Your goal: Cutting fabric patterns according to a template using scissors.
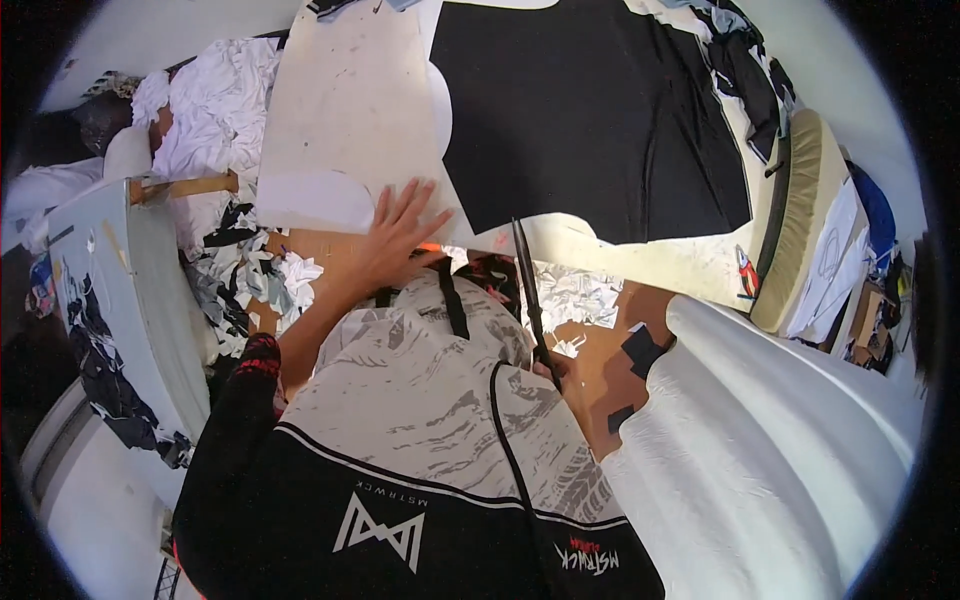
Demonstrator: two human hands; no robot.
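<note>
My left hand [405, 225] lies with fingers spread on the front edge of a cream board [340, 90], next to a white paper piece [312, 195]. Dark cloth [570, 110] with creases at its right lies on the board, over white paper showing at its edges. My right hand [555, 370], partly hidden by my grey-and-black top [420, 380], grips long black scissors [530, 285], pointing upward at the board's edge near the cloth's lower left corner. A small red-handled tool [745, 275] rests at the board's right end.
Fabric and paper scraps [230, 270] cover the floor below the board. White cloth [220, 100] is heaped at left, above a pale panel [155, 330]. A beige padded piece [800, 220] stands at right, above draped white material [770, 430]. More dark cloth [760, 120] hangs behind.
</note>
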